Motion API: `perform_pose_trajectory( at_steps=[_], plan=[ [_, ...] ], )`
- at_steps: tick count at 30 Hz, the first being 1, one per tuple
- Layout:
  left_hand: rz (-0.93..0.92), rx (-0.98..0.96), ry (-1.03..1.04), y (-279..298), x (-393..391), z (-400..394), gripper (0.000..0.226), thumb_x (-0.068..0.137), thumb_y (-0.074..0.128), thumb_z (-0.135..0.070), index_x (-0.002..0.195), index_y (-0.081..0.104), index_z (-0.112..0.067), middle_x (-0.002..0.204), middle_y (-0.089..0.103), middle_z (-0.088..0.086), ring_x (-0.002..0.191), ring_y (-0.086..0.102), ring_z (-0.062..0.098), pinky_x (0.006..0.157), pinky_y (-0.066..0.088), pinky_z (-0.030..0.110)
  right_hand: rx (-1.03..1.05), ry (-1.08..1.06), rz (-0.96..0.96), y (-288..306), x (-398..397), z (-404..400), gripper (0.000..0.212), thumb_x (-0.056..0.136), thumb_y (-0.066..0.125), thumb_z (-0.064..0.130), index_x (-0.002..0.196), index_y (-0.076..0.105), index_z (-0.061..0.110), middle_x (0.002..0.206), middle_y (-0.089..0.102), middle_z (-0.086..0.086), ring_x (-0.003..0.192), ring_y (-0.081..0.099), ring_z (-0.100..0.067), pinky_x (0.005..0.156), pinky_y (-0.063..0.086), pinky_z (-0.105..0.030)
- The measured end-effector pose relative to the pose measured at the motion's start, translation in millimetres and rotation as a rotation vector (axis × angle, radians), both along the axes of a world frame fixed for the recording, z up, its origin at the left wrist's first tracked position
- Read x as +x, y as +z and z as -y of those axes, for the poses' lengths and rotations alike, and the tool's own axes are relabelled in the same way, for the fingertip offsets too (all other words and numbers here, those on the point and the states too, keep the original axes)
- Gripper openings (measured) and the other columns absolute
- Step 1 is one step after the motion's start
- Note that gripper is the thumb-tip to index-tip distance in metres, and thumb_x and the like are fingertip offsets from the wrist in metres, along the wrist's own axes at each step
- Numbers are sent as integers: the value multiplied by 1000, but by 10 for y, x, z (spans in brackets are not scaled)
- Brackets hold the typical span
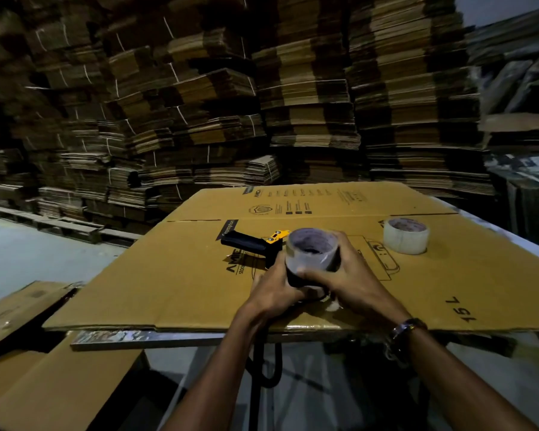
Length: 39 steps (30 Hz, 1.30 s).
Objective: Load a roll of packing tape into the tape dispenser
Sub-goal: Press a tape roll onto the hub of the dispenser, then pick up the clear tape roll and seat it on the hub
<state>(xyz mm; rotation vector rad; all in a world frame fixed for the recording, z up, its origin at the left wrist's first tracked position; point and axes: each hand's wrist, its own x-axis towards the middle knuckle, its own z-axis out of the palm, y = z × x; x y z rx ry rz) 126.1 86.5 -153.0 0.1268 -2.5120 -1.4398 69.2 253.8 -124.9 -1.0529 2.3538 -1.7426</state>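
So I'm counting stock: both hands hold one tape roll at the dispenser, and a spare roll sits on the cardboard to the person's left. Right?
Not quite. The head view shows the spare roll on the cardboard sheet to the person's right, not left. The left hand and right hand do hold one tape roll at the dispenser.

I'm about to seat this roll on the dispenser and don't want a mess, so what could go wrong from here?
Both hands, left hand and right hand, cover the tape roll, hiding whether it meets the dispenser's hub; it may go on crooked. The tape dispenser lies on a loose flattened carton near the table's front edge, so pressing might slide it. The spare tape roll could be knocked by an elbow.
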Motion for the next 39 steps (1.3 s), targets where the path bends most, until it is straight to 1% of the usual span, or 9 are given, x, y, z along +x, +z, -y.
perform_pose_trajectory(
  at_steps=[3, 6, 10, 13, 17, 20, 26, 29, 39],
  plan=[
    [38, -14, 24, -6, 10, -13, 92, 48, 81, -70, 126, 36, -50, 125, 62, -11, 121, 54, 23, 105, 43, 51, -356, 13, 404, 8, -2, -61, 70, 67, 86, 41, 128, 54, 25, 126, 67, -4, 106, 72, -20, 90, 60, -46],
    [33, -40, 45, 0, -1, -16, 95, 47, 80, -73, 128, 33, -51, 131, 59, -9, 125, 52, 24, 107, 41, 50, -489, 37, 571, -19, -58, -151, 66, 76, 79, 51, 130, 58, 20, 123, 72, -9, 108, 72, -27, 100, 51, -59],
    [10, -28, 62, -9, -5, -11, 100, 44, 83, -73, 129, 37, -47, 129, 61, -10, 123, 55, 18, 108, 41, 47, -666, 33, 731, -6, -88, -275, 72, 80, 62, 64, 137, 54, 21, 126, 69, -16, 111, 70, -34, 94, 55, -55],
    [-2, -16, 61, -1, 10, -16, 104, 45, 85, -70, 133, 39, -40, 128, 61, -9, 120, 58, 16, 105, 46, 45, -667, 16, 787, 5, -88, -381, 71, 85, 53, 68, 127, 61, 12, 117, 71, -24, 115, 66, -41, 95, 51, -54],
    [15, -33, 45, 20, 24, -9, 106, 46, 83, -72, 136, 36, -40, 128, 60, -8, 119, 58, 17, 105, 47, 45, -587, -46, 713, 8, -112, -521, 66, 88, 48, 68, 121, 65, 13, 114, 73, -22, 110, 67, -38, 90, 51, -48],
    [29, -39, 39, 26, 29, -8, 106, 47, 82, -72, 137, 34, -41, 128, 60, -9, 119, 57, 18, 106, 46, 46, -442, -100, 523, -13, -150, -646, 61, 78, 63, 66, 122, 64, 25, 123, 71, -11, 110, 67, -29, 96, 51, -50],
    [48, -31, 27, 42, 30, -23, 110, 47, 80, -72, 140, 32, -41, 127, 58, -8, 122, 56, 19, 108, 44, 47, -15, -262, 201, -60, -278, -892, 78, 77, 83, 38, 136, 33, 33, 126, 55, 1, 111, 58, -18, 91, 53, -40],
    [58, -29, 33, 44, 20, -26, 112, 46, 80, -73, 142, 30, -41, 128, 57, -8, 122, 55, 19, 107, 45, 47, 135, -311, 104, -145, -385, -952, 86, 71, 88, 42, 136, 31, 36, 135, 56, -3, 115, 59, -22, 97, 54, -50],
    [89, -58, 34, 94, -70, -16, 115, 52, 78, -73, 148, 25, -38, 137, 55, -4, 123, 54, 21, 106, 46, 46, 273, -327, -21, -160, -475, -928, 106, 61, 86, 61, 146, 38, 19, 143, 53, 0, 126, 54, -18, 106, 48, -41]
  ],
)
